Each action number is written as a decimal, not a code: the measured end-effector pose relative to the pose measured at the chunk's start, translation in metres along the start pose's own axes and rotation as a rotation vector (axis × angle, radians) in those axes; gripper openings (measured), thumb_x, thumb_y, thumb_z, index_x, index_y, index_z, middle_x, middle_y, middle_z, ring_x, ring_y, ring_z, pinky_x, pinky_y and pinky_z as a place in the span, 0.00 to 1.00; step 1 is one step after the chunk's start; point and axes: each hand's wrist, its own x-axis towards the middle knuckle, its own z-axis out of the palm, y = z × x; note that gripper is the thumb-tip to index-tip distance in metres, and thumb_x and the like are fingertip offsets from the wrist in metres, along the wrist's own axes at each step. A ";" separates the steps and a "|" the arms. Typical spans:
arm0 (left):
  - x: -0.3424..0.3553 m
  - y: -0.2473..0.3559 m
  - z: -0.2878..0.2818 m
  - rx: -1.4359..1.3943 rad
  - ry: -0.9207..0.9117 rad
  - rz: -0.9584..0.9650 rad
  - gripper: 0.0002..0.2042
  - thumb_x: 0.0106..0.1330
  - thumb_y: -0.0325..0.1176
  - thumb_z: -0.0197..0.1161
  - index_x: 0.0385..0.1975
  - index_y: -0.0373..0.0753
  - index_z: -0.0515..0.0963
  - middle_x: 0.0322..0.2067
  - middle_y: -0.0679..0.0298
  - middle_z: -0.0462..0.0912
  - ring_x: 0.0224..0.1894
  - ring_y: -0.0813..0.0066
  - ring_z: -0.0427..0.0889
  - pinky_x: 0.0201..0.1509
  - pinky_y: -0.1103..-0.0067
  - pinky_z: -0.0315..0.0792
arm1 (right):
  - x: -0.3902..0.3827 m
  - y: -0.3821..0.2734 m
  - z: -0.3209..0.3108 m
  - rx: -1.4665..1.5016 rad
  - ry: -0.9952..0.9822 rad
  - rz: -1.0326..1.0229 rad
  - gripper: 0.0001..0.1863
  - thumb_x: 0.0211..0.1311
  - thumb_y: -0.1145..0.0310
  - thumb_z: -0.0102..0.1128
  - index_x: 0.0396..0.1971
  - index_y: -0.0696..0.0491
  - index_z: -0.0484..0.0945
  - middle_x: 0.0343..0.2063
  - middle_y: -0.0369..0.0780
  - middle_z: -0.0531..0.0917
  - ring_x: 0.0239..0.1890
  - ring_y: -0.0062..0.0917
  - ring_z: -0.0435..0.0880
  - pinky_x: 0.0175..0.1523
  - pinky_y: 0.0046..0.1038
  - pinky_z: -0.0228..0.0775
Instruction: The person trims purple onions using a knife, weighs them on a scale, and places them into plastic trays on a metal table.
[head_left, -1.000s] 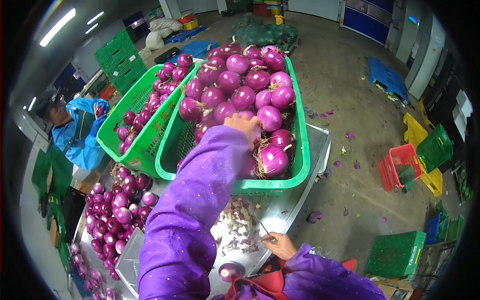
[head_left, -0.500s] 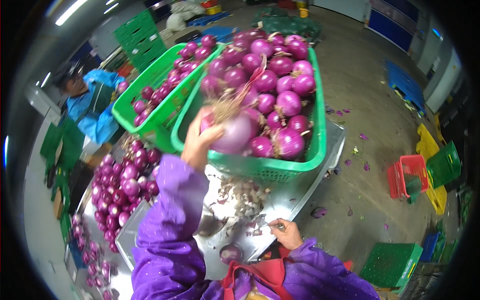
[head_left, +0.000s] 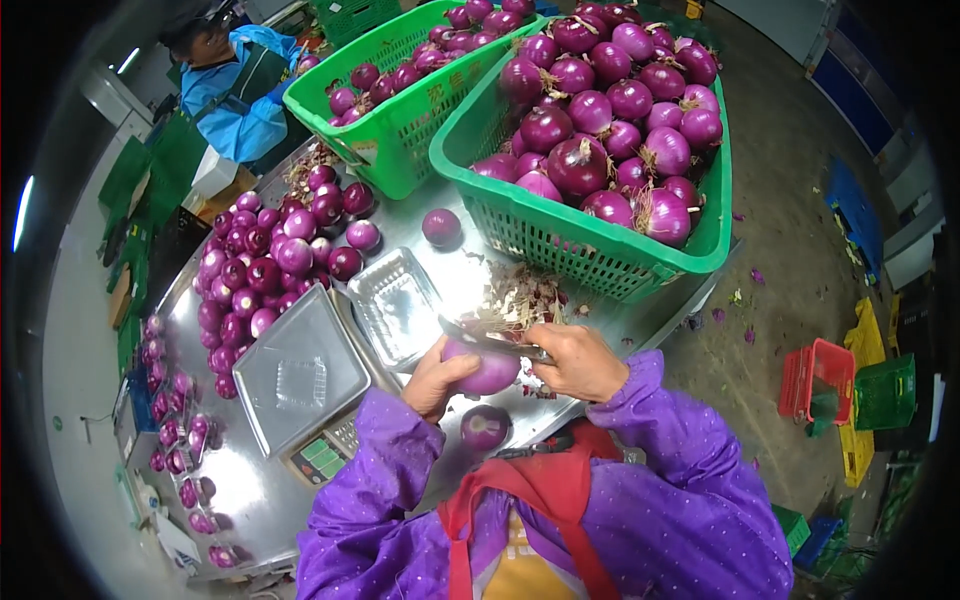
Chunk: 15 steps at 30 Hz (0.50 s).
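Observation:
My left hand is closed around a red onion above the metal table. The fingers of my right hand wrap the handle of a knife, whose blade lies across the top of that onion. Close in front of me, another red onion rests on the table. Dry skins and root trimmings lie just beyond the knife. Farther off stands a green basket heaped with unpeeled red onions.
A clear plastic tray sits beside a scale. Left of it is a pile of peeled onions, with packed trays farther left. A lone onion lies near a second green basket. A co-worker in blue sleeves stands opposite.
My left hand has brought an onion from over the basket down to the knife. My right hand has come up to meet it. The view has shifted, showing more of the table.

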 end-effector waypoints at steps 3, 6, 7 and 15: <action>-0.001 0.001 -0.001 0.042 0.024 -0.033 0.34 0.52 0.40 0.64 0.57 0.32 0.60 0.46 0.56 0.74 0.44 0.70 0.77 0.44 0.79 0.73 | 0.002 0.000 0.005 -0.131 -0.054 0.029 0.12 0.46 0.71 0.57 0.34 0.57 0.73 0.26 0.49 0.79 0.31 0.45 0.79 0.34 0.41 0.69; 0.000 0.000 0.003 0.067 0.091 -0.007 0.33 0.52 0.38 0.64 0.56 0.30 0.61 0.45 0.56 0.75 0.43 0.69 0.77 0.46 0.78 0.72 | 0.001 0.001 0.011 -0.098 -0.061 0.064 0.12 0.46 0.71 0.56 0.34 0.58 0.73 0.27 0.49 0.79 0.31 0.46 0.79 0.35 0.42 0.69; 0.000 0.003 0.004 0.092 0.092 -0.031 0.32 0.52 0.39 0.65 0.55 0.30 0.61 0.44 0.55 0.75 0.43 0.69 0.77 0.48 0.77 0.72 | 0.001 0.001 0.012 -0.082 -0.053 0.067 0.12 0.46 0.72 0.56 0.33 0.58 0.73 0.25 0.50 0.79 0.30 0.47 0.79 0.35 0.42 0.69; 0.005 0.009 0.015 0.313 0.024 0.016 0.29 0.48 0.37 0.67 0.50 0.32 0.67 0.42 0.57 0.76 0.44 0.70 0.75 0.53 0.76 0.67 | -0.017 0.022 0.031 0.003 -0.045 0.187 0.12 0.47 0.71 0.57 0.33 0.60 0.74 0.24 0.53 0.79 0.29 0.48 0.78 0.34 0.42 0.70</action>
